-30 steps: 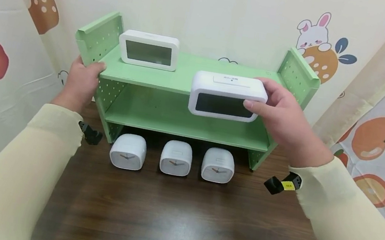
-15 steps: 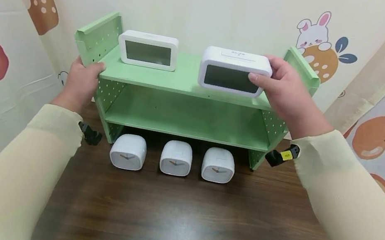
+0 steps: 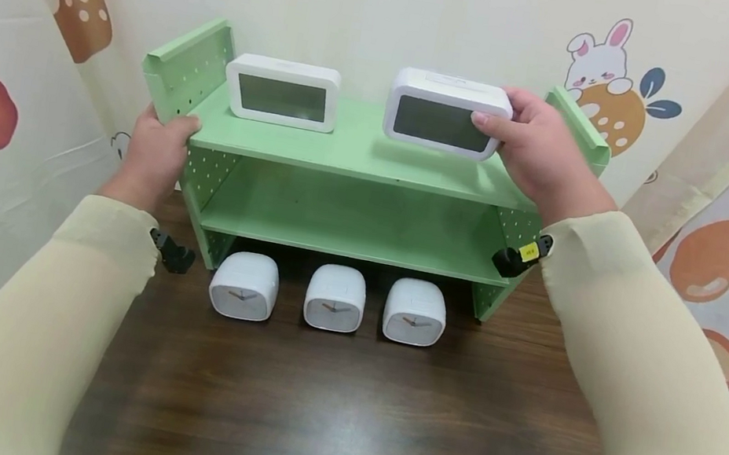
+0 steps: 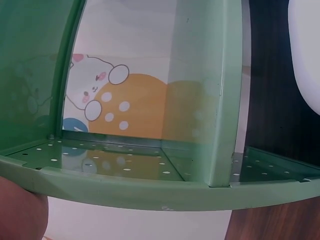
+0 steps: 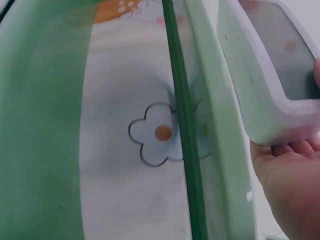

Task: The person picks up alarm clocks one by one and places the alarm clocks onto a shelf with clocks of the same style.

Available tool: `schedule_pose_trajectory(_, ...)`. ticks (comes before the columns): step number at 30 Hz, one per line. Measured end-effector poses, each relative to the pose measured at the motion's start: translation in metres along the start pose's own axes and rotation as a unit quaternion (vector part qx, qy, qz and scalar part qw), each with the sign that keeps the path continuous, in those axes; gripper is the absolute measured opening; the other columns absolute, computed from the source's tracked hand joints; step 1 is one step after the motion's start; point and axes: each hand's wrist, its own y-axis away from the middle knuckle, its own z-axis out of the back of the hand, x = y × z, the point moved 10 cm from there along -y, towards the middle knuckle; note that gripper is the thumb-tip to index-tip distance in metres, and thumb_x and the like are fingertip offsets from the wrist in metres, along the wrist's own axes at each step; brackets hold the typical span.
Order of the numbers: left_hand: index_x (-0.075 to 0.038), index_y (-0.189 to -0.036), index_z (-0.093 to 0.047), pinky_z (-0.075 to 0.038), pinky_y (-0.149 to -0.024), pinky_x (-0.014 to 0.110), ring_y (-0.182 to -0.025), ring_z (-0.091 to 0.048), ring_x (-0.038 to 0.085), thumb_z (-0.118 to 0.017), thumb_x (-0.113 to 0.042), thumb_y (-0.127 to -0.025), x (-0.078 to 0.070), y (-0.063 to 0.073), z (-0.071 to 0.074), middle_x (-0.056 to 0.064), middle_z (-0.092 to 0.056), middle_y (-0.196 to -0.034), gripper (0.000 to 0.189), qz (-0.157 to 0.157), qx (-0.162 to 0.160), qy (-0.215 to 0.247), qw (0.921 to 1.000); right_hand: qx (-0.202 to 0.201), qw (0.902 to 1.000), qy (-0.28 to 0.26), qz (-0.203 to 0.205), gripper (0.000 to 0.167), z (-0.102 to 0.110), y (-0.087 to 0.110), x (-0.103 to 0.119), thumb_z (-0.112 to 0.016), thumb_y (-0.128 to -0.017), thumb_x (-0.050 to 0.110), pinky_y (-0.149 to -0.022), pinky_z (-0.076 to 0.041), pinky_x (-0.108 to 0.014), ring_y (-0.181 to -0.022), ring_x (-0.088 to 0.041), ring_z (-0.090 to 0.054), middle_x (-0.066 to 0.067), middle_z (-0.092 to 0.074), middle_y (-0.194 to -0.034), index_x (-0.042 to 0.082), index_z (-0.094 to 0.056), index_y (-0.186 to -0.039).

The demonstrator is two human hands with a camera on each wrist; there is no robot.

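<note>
My right hand (image 3: 549,149) grips the right end of a white digital clock (image 3: 441,123), thumb on the front by its dark screen. It holds the clock, slightly tilted, close over the upper board of a green shelf (image 3: 359,219). In the right wrist view, the fingers (image 5: 302,146) lie against the end of the clock. At the shelf's left side panel, my left hand (image 3: 154,154) holds on with its thumb at the board's front corner. Another white digital clock (image 3: 281,93) stands upright on the upper board at the left.
Several small white analog clocks, a left one (image 3: 244,285), a middle one (image 3: 335,298) and a right one (image 3: 415,312), stand in a row under the shelf's front on a dark wood surface (image 3: 335,414). A printed curtain (image 3: 398,18) hangs behind and at both sides.
My right hand has carried the digital clock up and back, from in front of the shelf to over the upper board. The left hand has stayed on the side panel.
</note>
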Motion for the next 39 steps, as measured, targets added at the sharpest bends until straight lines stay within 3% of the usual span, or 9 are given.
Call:
schedule_pose_trajectory(5, -0.021, -0.156, -0.037, -0.034, -0.117, 0.04, -0.135, -0.047, 0.021, -0.052, -0.025, -0.105, 0.003, 0.0, 0.002, 0.008, -0.043, -0.155, 0.053, 0.006, -0.002, -0.002, 1.0, -0.01, 0.9992, 0.017, -0.034, 0.031, 0.01, -0.011, -0.012, -0.065, -0.099, -0.001, -0.099, -0.051, -0.027, -0.121, -0.025, -0.057, -0.014, -0.061, -0.13, -0.002, -0.057, -0.129)
schedule_pose_trajectory(14, -0.02, -0.154, -0.04, -0.033, -0.118, 0.039, -0.135, -0.047, 0.02, -0.051, -0.023, -0.105, -0.001, 0.001, 0.0, 0.007, -0.046, -0.153, 0.05, -0.012, 0.003, 0.005, 0.9999, -0.041, 0.9926, 0.073, -0.088, 0.045, 0.025, -0.018, -0.022, -0.071, -0.099, 0.009, -0.107, -0.045, -0.026, -0.128, -0.022, -0.052, -0.012, -0.057, -0.139, 0.001, -0.054, -0.14)
schedule_pose_trajectory(18, -0.021, -0.154, -0.04, -0.028, -0.12, 0.039, -0.139, -0.043, 0.02, -0.051, -0.022, -0.106, -0.002, 0.0, -0.002, 0.007, -0.044, -0.155, 0.05, -0.014, 0.009, 0.008, 0.9998, -0.038, 0.9931, 0.065, -0.09, 0.041, 0.026, -0.021, -0.025, -0.071, -0.098, 0.008, -0.107, -0.045, -0.026, -0.128, -0.022, -0.052, -0.011, -0.059, -0.137, 0.001, -0.057, -0.136)
schedule_pose_trajectory(22, -0.02, -0.153, -0.041, -0.031, -0.119, 0.04, -0.136, -0.046, 0.021, -0.051, -0.023, -0.105, -0.001, -0.001, 0.0, 0.007, -0.046, -0.153, 0.049, -0.015, 0.006, 0.007, 0.9998, -0.028, 0.9933, 0.07, -0.088, 0.038, 0.025, -0.025, -0.028, -0.07, -0.099, 0.008, -0.108, -0.044, -0.026, -0.129, -0.022, -0.051, -0.012, -0.056, -0.139, 0.002, -0.057, -0.135)
schedule_pose_trajectory(30, -0.018, -0.154, -0.04, -0.032, -0.118, 0.037, -0.134, -0.047, 0.02, -0.051, -0.023, -0.105, 0.0, -0.001, 0.001, 0.008, -0.046, -0.153, 0.05, -0.015, 0.0, 0.003, 0.9999, -0.008, 0.9885, 0.115, -0.098, 0.046, 0.023, -0.031, -0.032, -0.067, -0.101, 0.009, -0.113, -0.039, -0.028, -0.134, -0.025, -0.047, -0.011, -0.053, -0.144, 0.001, -0.051, -0.143)
schedule_pose_trajectory(39, -0.018, -0.154, -0.04, -0.032, -0.118, 0.036, -0.134, -0.046, 0.02, -0.052, -0.022, -0.105, -0.001, -0.001, 0.0, 0.008, -0.046, -0.152, 0.051, -0.016, -0.002, 0.007, 0.9998, -0.003, 0.9884, 0.105, -0.109, 0.047, 0.023, -0.034, -0.035, -0.067, -0.101, 0.008, -0.114, -0.038, -0.029, -0.132, -0.025, -0.047, -0.01, -0.053, -0.142, 0.001, -0.049, -0.144)
